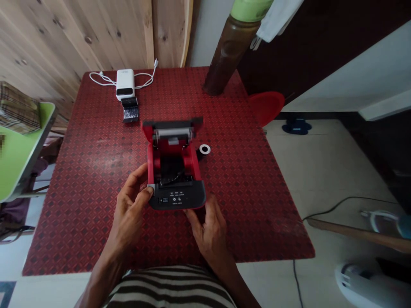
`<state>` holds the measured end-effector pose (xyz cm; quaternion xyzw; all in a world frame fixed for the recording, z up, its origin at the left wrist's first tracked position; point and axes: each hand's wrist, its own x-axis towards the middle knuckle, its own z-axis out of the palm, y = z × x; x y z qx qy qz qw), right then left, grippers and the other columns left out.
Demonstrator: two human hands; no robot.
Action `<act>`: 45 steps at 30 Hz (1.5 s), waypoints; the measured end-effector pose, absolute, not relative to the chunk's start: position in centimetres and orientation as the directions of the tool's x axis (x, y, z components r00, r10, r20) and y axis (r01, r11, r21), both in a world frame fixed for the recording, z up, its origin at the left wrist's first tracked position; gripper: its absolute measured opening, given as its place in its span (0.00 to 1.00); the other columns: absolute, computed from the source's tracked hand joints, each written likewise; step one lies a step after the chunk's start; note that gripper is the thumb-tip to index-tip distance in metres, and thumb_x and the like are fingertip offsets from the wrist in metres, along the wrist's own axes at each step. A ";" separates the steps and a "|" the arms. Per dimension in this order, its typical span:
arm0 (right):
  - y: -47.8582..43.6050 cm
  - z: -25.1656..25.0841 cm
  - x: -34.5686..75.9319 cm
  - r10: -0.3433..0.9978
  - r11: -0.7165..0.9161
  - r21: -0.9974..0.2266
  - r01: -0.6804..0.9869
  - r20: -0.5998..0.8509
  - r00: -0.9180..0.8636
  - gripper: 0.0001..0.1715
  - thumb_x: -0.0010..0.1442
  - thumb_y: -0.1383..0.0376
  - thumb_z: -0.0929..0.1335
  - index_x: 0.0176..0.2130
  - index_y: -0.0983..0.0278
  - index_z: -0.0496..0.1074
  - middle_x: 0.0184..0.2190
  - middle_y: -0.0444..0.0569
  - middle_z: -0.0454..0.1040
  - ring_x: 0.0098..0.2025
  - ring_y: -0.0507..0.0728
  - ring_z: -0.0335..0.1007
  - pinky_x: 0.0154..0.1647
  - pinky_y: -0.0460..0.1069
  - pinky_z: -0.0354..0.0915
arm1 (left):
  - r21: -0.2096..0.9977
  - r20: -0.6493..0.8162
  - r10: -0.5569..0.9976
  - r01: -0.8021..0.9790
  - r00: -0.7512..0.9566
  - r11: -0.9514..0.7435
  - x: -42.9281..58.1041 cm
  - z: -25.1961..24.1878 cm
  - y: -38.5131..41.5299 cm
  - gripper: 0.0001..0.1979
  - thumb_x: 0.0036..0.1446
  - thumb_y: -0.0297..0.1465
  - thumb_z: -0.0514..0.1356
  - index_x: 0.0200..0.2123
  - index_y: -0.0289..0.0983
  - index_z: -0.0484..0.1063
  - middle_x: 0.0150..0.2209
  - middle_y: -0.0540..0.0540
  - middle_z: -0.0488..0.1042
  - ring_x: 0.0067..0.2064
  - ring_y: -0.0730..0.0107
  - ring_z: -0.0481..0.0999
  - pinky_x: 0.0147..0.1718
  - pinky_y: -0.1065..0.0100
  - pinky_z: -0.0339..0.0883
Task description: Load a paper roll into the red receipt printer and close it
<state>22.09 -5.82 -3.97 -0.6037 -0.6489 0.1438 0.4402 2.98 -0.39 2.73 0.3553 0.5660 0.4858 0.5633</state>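
Observation:
A small red and black printer [175,171] sits in the middle of the red patterned table [96,171] with its lid flipped open toward the far side. The paper bay inside looks dark. My left hand [131,205] grips the printer's near left corner, thumb pressed on a grey tab there. My right hand [208,231] rests against the black front panel's near right edge, fingers curled under it. A small paper roll [204,149] lies on the table just right of the printer.
A white power bank [124,84] with a white cable and a small black device [130,112] lie at the table's far left. A brown post [226,55] stands at the far edge. A red stool [266,107] is right of the table, a green chair [19,149] left.

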 end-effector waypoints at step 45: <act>4.9 5.4 22.3 0.910 0.393 -0.656 0.644 0.378 -0.170 0.17 0.82 0.63 0.66 0.44 0.57 0.84 0.40 0.48 0.89 0.44 0.60 0.86 0.49 0.57 0.81 | 0.976 -0.179 0.983 -0.117 0.034 0.182 1.4 1.8 1.0 0.31 0.69 0.43 0.72 0.72 0.47 0.77 0.73 0.41 0.78 0.73 0.43 0.78 0.73 0.41 0.72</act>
